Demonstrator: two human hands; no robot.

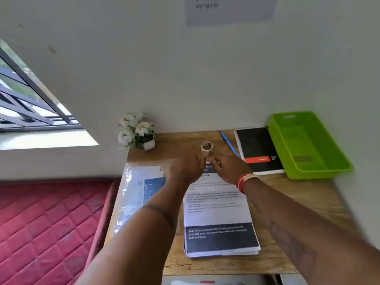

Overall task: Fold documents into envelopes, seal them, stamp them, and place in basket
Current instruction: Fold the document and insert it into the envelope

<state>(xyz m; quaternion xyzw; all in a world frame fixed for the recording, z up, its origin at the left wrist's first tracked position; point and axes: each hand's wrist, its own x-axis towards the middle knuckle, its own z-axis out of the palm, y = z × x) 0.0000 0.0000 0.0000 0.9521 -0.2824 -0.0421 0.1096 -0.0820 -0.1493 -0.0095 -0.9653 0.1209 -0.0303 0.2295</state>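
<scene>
A stack of printed documents lies in the middle of the wooden desk. Both my hands reach over its far edge. My left hand and my right hand are close together, fingers curled near the top of the stack; motion blur hides what they pinch. A roll of clear tape stands just beyond the fingertips. A clear plastic sleeve with envelopes lies left of the stack. The green basket sits at the desk's far right, nothing in it.
A blue pen and a black notebook lie between the tape and the basket. A small pot of white flowers stands at the far left corner. A red mattress lies left of the desk. The wall carries an instruction sheet.
</scene>
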